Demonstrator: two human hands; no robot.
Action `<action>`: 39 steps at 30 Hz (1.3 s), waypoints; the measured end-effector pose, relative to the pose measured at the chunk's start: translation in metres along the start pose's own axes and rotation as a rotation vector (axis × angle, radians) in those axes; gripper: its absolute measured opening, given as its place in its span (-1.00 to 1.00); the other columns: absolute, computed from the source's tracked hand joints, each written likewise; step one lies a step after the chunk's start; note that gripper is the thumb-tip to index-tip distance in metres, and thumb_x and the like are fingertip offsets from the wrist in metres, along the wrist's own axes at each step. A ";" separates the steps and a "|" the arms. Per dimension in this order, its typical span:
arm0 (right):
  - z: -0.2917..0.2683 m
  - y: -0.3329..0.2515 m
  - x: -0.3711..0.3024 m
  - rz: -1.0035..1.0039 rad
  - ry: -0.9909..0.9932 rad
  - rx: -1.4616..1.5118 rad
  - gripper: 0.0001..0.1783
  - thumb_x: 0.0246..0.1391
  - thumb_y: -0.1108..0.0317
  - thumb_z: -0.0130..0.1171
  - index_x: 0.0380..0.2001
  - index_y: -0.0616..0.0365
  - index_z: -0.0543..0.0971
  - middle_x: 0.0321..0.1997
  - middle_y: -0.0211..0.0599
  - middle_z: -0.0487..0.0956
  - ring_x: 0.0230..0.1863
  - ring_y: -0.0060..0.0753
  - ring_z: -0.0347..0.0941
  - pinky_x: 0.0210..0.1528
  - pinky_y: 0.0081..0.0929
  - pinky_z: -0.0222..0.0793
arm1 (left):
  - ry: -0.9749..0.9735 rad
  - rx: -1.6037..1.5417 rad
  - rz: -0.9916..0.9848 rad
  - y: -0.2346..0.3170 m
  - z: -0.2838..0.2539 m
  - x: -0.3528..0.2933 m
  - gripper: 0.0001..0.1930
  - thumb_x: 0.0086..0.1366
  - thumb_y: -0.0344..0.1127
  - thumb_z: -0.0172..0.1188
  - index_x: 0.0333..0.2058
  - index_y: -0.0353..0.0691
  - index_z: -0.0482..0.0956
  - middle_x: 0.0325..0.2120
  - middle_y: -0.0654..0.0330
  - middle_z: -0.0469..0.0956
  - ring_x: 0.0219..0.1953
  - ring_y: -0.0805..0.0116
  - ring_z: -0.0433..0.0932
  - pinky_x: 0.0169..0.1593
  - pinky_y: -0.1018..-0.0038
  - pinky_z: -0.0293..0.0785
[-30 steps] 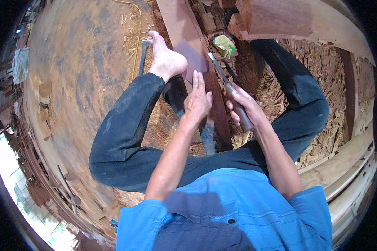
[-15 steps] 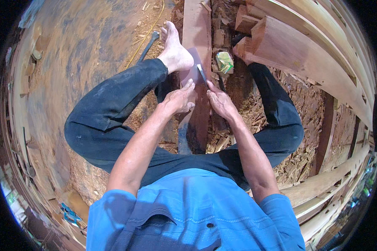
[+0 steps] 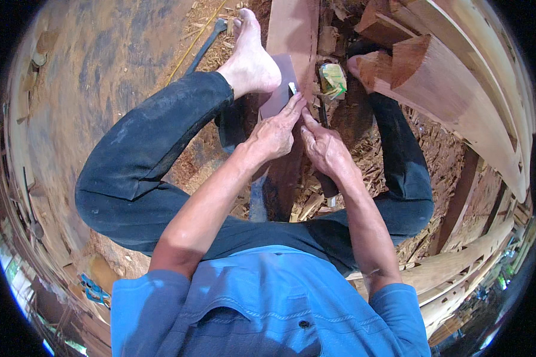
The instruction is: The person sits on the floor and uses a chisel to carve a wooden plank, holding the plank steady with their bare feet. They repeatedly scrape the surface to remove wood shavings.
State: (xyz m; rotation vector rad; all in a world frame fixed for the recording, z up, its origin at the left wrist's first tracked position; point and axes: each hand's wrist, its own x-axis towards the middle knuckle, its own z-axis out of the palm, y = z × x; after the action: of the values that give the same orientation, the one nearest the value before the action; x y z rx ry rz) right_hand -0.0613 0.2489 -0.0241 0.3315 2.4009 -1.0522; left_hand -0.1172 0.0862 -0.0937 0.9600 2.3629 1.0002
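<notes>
A chisel [image 3: 292, 88] with a bright metal tip points away from me over a flat purplish-grey sheet [image 3: 277, 102], which resembles sandpaper, on a long wooden beam [image 3: 292, 30]. My right hand [image 3: 326, 147] is closed around the chisel, and a dark handle end shows below the palm. From the left, my left hand [image 3: 274, 134] presses its straight, joined fingers onto the blade just behind the tip, hiding most of it. My bare left foot [image 3: 253, 62] rests against the sheet's left edge.
Right of the beam lies a green-and-yellow crumpled packet [image 3: 333, 81] among wood chips [image 3: 411, 134]. Large curved timbers [image 3: 441, 89] fill the right side. A dark metal-headed tool [image 3: 207, 44] and a yellow cord [image 3: 190, 50] lie on the floor beyond my left knee.
My left hand has moved from the sheet beside the chisel onto its blade. The chisel's tip now shows less, and the whole view has shifted slightly.
</notes>
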 end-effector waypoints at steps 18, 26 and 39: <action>0.003 0.005 0.021 -0.104 0.148 0.048 -0.50 0.25 0.22 -0.08 0.24 0.00 0.44 -0.02 0.28 0.56 -0.01 0.14 0.58 0.05 -0.15 0.48 | -0.108 0.119 -0.035 -0.015 -0.004 0.019 -0.12 0.01 -0.49 0.05 0.37 -0.44 -0.02 0.39 -0.23 0.00 0.34 -0.01 0.24 0.39 0.34 0.20; 0.003 -0.005 0.029 -0.012 0.067 0.162 -0.51 0.26 0.20 -0.08 0.24 -0.07 0.42 -0.04 0.23 0.56 -0.03 0.24 0.55 -0.07 -0.10 0.48 | -0.144 0.131 -0.053 -0.020 -0.021 0.028 -0.11 0.00 -0.47 0.09 0.37 -0.42 0.00 0.41 -0.20 -0.06 0.34 0.00 0.24 0.38 0.34 0.20; 0.006 0.006 0.032 -0.083 0.108 0.106 -0.48 0.24 0.23 -0.11 0.25 0.06 0.41 0.11 0.18 0.52 0.14 0.14 0.48 0.18 -0.21 0.40 | -0.172 0.118 -0.029 -0.019 -0.020 0.035 -0.09 -0.02 -0.45 0.12 0.36 -0.47 -0.02 0.36 -0.28 0.04 0.37 -0.04 0.17 0.41 0.35 0.14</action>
State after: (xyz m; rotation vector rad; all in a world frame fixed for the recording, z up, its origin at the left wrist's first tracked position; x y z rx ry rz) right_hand -0.0843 0.2491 -0.0486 0.3353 2.4779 -1.2316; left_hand -0.1607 0.0921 -0.0983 1.0087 2.3059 0.7424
